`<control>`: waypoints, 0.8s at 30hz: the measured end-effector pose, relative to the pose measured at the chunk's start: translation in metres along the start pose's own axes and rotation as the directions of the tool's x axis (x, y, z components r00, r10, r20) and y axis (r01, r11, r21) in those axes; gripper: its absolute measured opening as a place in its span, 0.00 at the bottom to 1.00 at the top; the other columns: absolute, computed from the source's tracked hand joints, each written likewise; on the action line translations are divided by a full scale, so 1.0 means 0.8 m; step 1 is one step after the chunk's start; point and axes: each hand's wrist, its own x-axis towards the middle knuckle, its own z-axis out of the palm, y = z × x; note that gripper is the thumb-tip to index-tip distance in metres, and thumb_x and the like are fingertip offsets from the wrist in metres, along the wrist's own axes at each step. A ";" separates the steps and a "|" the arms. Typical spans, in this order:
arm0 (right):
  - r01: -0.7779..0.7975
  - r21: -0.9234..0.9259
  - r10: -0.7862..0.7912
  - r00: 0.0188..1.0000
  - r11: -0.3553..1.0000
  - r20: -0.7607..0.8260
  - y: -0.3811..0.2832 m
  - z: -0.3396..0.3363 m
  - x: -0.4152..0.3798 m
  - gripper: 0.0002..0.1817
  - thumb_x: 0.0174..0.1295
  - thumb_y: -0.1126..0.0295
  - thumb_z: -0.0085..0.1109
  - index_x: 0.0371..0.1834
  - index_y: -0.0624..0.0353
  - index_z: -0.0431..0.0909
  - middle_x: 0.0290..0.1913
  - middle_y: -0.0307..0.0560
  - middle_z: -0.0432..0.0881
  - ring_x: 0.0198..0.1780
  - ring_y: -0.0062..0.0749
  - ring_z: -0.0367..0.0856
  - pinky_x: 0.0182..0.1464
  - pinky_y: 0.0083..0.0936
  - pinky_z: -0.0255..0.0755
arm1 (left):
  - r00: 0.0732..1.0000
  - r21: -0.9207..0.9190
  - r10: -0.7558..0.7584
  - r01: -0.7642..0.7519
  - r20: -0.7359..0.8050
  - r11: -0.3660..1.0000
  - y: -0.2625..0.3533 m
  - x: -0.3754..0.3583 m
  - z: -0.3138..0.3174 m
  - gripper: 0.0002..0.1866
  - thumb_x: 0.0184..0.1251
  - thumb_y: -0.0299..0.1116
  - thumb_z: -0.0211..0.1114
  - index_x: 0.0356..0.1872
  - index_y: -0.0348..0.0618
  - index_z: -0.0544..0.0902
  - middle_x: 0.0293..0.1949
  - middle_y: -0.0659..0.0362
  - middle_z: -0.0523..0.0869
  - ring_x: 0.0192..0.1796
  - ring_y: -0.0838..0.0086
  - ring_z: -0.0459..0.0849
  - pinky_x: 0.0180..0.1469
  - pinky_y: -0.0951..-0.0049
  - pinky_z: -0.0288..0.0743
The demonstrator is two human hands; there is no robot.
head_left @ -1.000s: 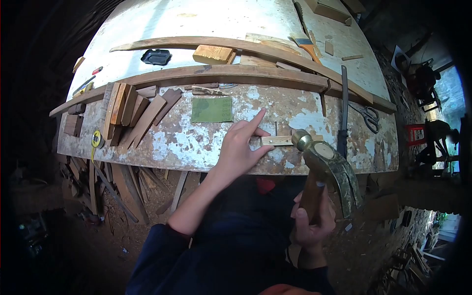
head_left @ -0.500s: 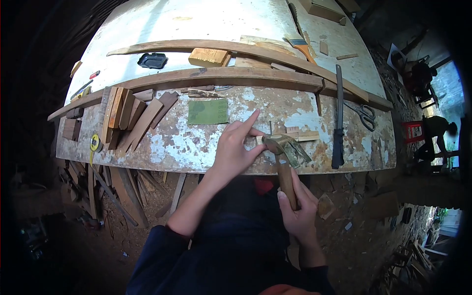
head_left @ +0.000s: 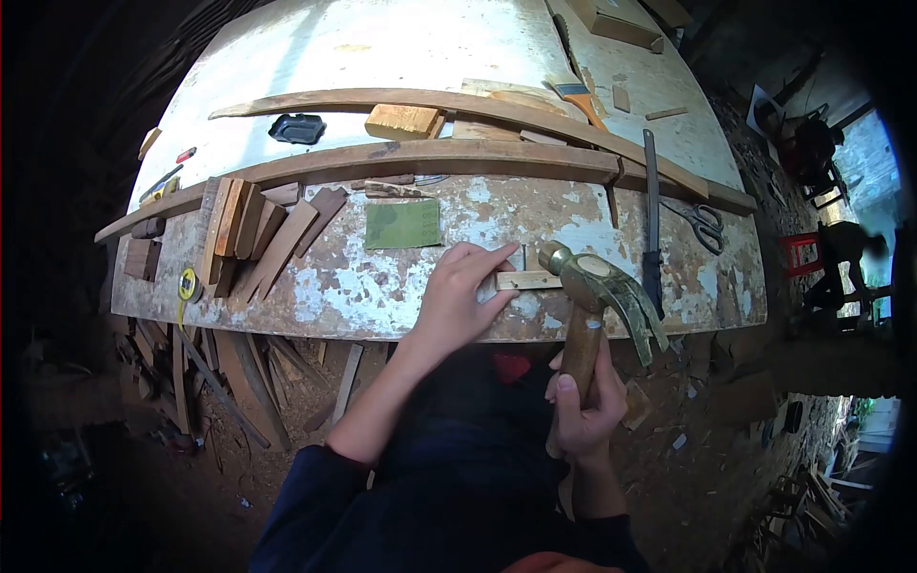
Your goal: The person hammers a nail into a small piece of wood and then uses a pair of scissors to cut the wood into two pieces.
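Observation:
My left hand is closed at the left end of a small wooden strip, thumb and forefinger on either side of it. Small dark marks dot the face of this strip. A thin nail shows right behind it, close to my forefinger tip. In my right hand is a claw hammer, gripped round its wooden handle. The hammer's head is to the right of my left hand, claw pointing right, and overlaps the strip's right end in this view. A green sandpaper sheet lies beyond my left hand.
Wood blocks lean together on the worn workbench. Two long timber pieces cross it. At right lie a handsaw and scissors; further back, a paintbrush. A tape measure sits at the left front edge.
The hammer has come up and to the right, away from the strip, its head turning to show the claw at right. My left hand stays at the strip, its raised forefinger now lowered.

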 end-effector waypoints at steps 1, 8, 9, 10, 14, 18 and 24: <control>0.013 0.056 -0.012 1.000 0.998 -0.019 0.000 -0.001 0.006 0.36 0.73 0.78 0.66 0.82 0.83 0.68 0.46 0.57 0.91 0.38 0.30 0.90 0.42 0.28 0.85 | 0.999 0.034 0.041 -0.041 0.007 0.999 -0.001 0.000 0.001 0.40 0.54 0.32 0.89 0.73 0.43 0.86 0.46 0.54 0.94 0.52 0.58 0.88 0.60 0.59 0.82; 0.048 0.152 -0.036 0.996 0.987 -0.085 0.050 0.001 0.078 0.35 0.80 0.77 0.58 0.88 0.76 0.62 0.48 0.51 0.89 0.35 0.21 0.85 0.39 0.22 0.82 | 0.999 0.083 0.036 -0.036 0.007 0.996 0.024 0.015 0.007 0.34 0.56 0.38 0.89 0.65 0.41 0.90 0.43 0.54 0.93 0.49 0.56 0.89 0.57 0.58 0.82; 0.047 0.191 -0.032 0.996 0.981 -0.085 0.056 0.001 0.086 0.34 0.82 0.77 0.55 0.89 0.74 0.60 0.48 0.50 0.88 0.34 0.22 0.84 0.38 0.21 0.81 | 1.000 0.106 0.014 -0.014 0.005 0.994 0.023 0.015 0.010 0.33 0.56 0.38 0.89 0.64 0.41 0.90 0.42 0.54 0.93 0.48 0.57 0.89 0.56 0.58 0.82; 0.009 0.239 0.011 0.997 0.971 -0.082 0.060 0.000 0.091 0.34 0.83 0.76 0.54 0.89 0.73 0.61 0.48 0.50 0.88 0.35 0.22 0.85 0.40 0.21 0.81 | 0.998 0.110 0.050 -0.046 -0.032 0.993 0.022 0.015 0.012 0.31 0.56 0.39 0.90 0.61 0.41 0.92 0.38 0.56 0.93 0.45 0.59 0.89 0.53 0.59 0.82; 0.015 0.269 0.010 0.996 0.963 -0.093 0.080 -0.001 0.103 0.34 0.83 0.76 0.54 0.89 0.73 0.61 0.48 0.49 0.88 0.37 0.22 0.84 0.43 0.21 0.81 | 0.994 0.131 0.105 -0.103 -0.012 0.986 0.025 0.017 0.010 0.24 0.59 0.40 0.88 0.54 0.41 0.94 0.37 0.56 0.92 0.43 0.59 0.89 0.50 0.60 0.81; -0.059 0.289 0.072 0.997 0.956 -0.034 0.084 -0.007 0.104 0.35 0.82 0.76 0.57 0.90 0.71 0.61 0.49 0.48 0.89 0.40 0.20 0.84 0.45 0.20 0.81 | 0.993 0.134 0.120 -0.120 0.011 0.984 0.024 0.017 0.013 0.19 0.62 0.40 0.87 0.50 0.41 0.95 0.36 0.56 0.92 0.41 0.59 0.88 0.50 0.60 0.80; -0.111 0.336 0.125 0.992 0.935 -0.020 0.085 -0.008 0.104 0.35 0.82 0.77 0.57 0.90 0.70 0.61 0.49 0.48 0.90 0.40 0.18 0.84 0.45 0.20 0.81 | 0.996 0.164 0.088 -0.087 -0.001 0.983 0.032 0.022 0.023 0.16 0.65 0.37 0.85 0.48 0.41 0.95 0.33 0.55 0.89 0.39 0.59 0.87 0.46 0.59 0.78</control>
